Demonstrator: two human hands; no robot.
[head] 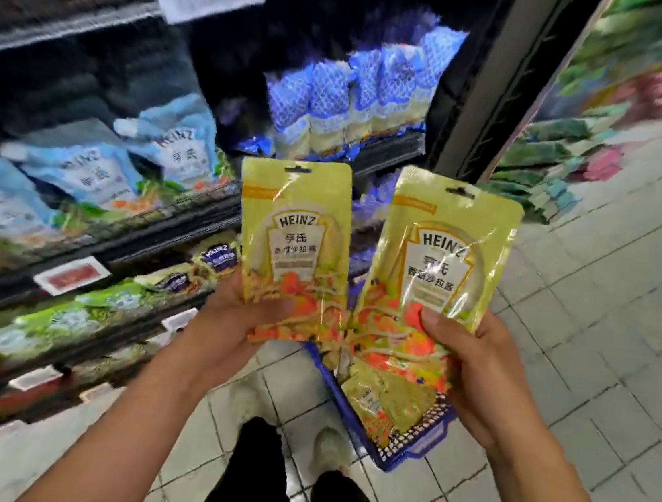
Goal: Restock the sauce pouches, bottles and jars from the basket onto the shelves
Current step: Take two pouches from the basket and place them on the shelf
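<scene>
Yellow pouches, one clamped in the left hand [243, 315] and one in the right hand [461, 352], hang unshelved before the shelves [83, 235], and the basket [416, 451] below holds more.

I see even, fairly bright light; glare streaks the two yellow pouches [367, 247], which stay sharp. The shelves [77, 183] smear with motion blur, and edges bend from wide-angle distortion.
</scene>
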